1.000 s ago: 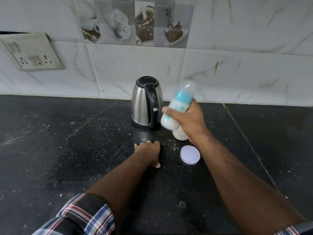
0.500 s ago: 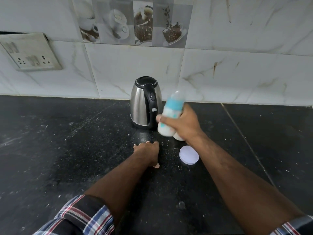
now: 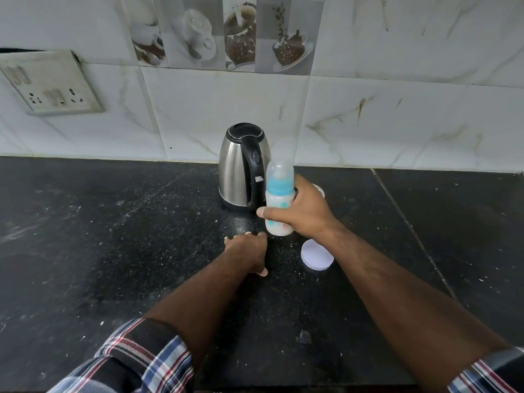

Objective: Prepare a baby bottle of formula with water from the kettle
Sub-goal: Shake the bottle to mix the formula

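My left hand [image 3: 247, 252] rests knuckles-down on the black counter [image 3: 113, 251], fingers curled, holding nothing. A white lid [image 3: 317, 255] lies just right of it. Beyond, my right hand [image 3: 304, 212] grips the upright baby bottle [image 3: 279, 194]; the steel kettle [image 3: 243, 165] stands just behind.

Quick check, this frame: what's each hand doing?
Left hand: rests on the counter, fingers curled under, holding nothing visible.
Right hand: grips the baby bottle, upright, beside the kettle.
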{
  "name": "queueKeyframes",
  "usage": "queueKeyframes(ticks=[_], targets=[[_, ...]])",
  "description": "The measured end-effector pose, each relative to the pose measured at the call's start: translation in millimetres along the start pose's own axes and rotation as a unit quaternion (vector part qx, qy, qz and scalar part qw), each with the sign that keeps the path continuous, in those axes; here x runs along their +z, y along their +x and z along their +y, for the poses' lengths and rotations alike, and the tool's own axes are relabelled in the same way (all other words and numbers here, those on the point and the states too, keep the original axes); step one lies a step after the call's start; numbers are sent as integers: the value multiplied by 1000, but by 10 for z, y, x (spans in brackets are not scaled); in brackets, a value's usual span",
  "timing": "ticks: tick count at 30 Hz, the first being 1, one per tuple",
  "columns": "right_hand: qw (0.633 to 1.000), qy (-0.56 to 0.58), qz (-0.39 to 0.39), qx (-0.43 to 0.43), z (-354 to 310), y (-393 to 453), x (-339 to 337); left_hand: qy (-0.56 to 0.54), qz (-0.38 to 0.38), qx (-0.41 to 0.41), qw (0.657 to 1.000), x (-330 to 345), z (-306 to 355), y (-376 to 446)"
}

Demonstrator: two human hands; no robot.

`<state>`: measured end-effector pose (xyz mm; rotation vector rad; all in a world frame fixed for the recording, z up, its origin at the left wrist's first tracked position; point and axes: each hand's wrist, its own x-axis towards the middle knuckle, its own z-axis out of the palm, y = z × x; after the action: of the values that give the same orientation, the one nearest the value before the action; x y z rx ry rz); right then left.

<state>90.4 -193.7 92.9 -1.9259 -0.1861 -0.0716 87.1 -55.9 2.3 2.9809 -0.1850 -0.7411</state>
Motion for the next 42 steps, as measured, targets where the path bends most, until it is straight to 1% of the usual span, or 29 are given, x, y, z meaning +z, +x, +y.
queueKeyframes(ticks=[1,3,4,5,7,8,9,11,12,13,15,16,17,19,20,21,23,24,25,27,28,29,31,32,36,37,39,40,42], targets=[[1000,14,16,-2,-20,13,-19,0,2,1,1000,-2,-2,2],[991,102,90,-9,-78,99,-75,-2,5,1,1000,6,-6,4],[987,120,107,-22,-97,108,-81,-3,4,0,1000,9,-6,3],[989,116,93,-25,-111,90,-71,-3,4,0,1000,10,-7,-1],[999,32,7,-14,5,24,1,-3,2,1,1000,2,-4,-10],[1000,8,2,-7,30,4,15,-5,-1,2,1000,-3,-2,-12],[1000,14,23,-7,14,19,1,-6,0,3,1000,-9,-1,-12],[990,102,98,-14,-76,106,-56,-5,5,2,1000,-3,-6,-13],[985,121,121,-20,-93,131,-65,-5,5,1,1000,0,-6,-17],[987,110,117,-18,-90,122,-60,-5,5,1,1000,0,-7,-21],[998,30,47,-2,-1,27,0,-4,2,2,1000,-9,-1,-30],[999,10,42,4,46,-8,22,-4,0,2,1000,-15,1,-30],[998,18,56,3,62,-2,13,-5,1,3,1000,-20,3,-31],[987,101,126,-6,12,61,-44,-7,2,2,1000,-18,1,-22],[983,120,139,-10,7,86,-55,-8,-1,1,1000,-15,1,-20],[986,106,129,-4,-15,83,-55,-8,-1,0,1000,-13,1,-14],[999,17,34,10,37,32,-8,-8,-3,0,1000,-23,10,-11],[1000,-2,21,12,65,13,8,-10,-6,0,1000,-27,13,-11],[1000,4,30,7,62,21,5,-12,-6,0,1000,-31,14,-11],[992,82,98,2,8,86,-40,-11,0,0,1000,-23,6,-12],[988,99,114,-3,1,99,-48,-12,0,-1,1000,-15,1,-13],[989,101,109,0,-21,93,-39,-11,0,-1,1000,-5,-5,-13],[999,23,36,6,67,51,7,-7,0,-1,1000,1,-7,-8],[999,10,34,7,75,37,12,-7,-2,-2,1000,3,-6,-4],[986,113,122,-10,-23,125,-60,-7,1,-3,1000,6,-6,11],[988,107,106,-10,-50,107,-50,-5,1,-4,1000,10,-7,9],[999,29,20,-5,43,54,11,-5,-1,-2,1000,8,-5,10],[1000,12,20,-5,44,30,12,-6,-3,-1,1000,7,-5,11],[995,62,75,-14,-22,71,-29,-5,2,2,1000,1,-9,16]])
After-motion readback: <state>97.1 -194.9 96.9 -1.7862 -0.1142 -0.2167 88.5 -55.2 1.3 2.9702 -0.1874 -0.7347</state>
